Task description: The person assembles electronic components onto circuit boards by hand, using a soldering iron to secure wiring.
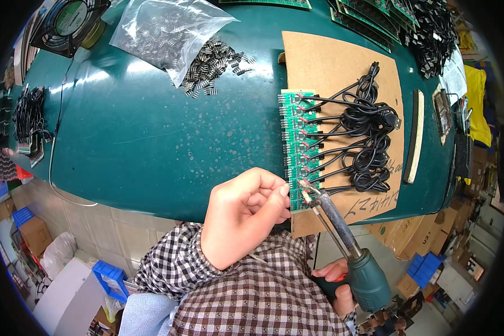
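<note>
My right hand (341,285) grips a soldering iron (369,280) with a green handle, metal barrel and a thin tube alongside. Its tip rests at the near end of a green circuit board panel (298,147), among the solder pads there. Closed in a pinch, my left hand (243,215) is at the panel's left edge, by the near end; what the fingertips hold is too small to make out. Metal pins line that edge. Black cables (369,120) run from the panel's right side in coiled bundles. Underneath lies a cardboard sheet (341,215).
A clear plastic bag (157,33) and a loose pile of small pin connectors (210,64) lie at the back. A fan (70,22) stands far left, near bundled cables (31,115). More boards (369,22) and cables (434,36) sit back right. A pale strip (413,137) lies right.
</note>
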Tool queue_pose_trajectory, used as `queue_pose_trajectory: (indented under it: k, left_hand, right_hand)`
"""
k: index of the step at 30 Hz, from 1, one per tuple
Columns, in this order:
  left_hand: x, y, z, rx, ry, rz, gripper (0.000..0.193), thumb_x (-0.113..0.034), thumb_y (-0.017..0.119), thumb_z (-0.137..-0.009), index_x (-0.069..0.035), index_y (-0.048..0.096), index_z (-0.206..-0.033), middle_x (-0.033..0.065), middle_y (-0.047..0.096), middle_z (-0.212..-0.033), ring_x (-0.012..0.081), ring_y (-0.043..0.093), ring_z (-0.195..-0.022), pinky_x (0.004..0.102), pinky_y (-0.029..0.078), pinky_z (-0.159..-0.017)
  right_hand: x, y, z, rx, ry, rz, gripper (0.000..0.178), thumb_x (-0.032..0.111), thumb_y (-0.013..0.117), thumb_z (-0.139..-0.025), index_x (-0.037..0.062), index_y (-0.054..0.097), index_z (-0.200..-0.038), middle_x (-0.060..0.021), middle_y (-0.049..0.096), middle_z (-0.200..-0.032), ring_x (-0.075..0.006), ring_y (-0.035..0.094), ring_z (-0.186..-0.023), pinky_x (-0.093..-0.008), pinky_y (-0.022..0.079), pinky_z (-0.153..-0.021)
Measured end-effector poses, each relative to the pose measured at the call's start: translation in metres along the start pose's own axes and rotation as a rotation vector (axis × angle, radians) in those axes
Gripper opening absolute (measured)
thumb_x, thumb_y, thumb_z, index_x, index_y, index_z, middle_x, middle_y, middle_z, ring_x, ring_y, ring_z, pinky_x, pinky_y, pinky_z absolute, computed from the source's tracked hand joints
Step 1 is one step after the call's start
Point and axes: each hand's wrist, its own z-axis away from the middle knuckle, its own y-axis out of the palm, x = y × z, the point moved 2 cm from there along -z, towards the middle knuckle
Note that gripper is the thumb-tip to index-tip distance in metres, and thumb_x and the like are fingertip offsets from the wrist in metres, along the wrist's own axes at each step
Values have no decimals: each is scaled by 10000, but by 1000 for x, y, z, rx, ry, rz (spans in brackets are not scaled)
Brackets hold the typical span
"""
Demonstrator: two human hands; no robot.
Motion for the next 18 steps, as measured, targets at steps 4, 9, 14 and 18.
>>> queue_pose_trajectory:
  k: [4, 9, 14, 18]
  left_hand:
    - [-1, 1, -1, -1, -9, 18, 83, -27, 516, -845, 51, 522, -873, 81, 601, -764, 108, 608, -677, 216, 518, -601]
    - [1, 0, 0, -16, -15, 34, 80, -19, 523, -835, 58, 526, -858, 76, 598, -754, 98, 606, -678, 208, 517, -608]
    - [2, 0, -1, -18, -3, 30, 82, -20, 525, -834, 58, 526, -859, 74, 596, -749, 96, 605, -675, 208, 517, -607]
    - [1, 0, -1, -16, 0, 31, 81, -19, 525, -834, 58, 526, -859, 74, 596, -750, 97, 605, -675, 207, 517, -605]
  right_hand:
    - [1, 4, 1, -39, 63, -12, 501, 424, 574, -785, -59, 446, -827, -148, 483, -747, -236, 548, -708, -399, 528, -683]
    - [8, 8, -2, -38, 84, 12, 497, 423, 581, -780, -55, 450, -814, -146, 483, -750, -234, 545, -711, -408, 527, -683]
    - [5, 5, -2, -27, 68, 9, 487, 413, 581, -782, -56, 454, -819, -148, 492, -731, -234, 548, -703, -417, 527, -683]
    - [12, 7, -2, 19, 84, 18, 447, 372, 575, -799, -61, 470, -838, -125, 504, -688, -227, 557, -673, -428, 528, -682]
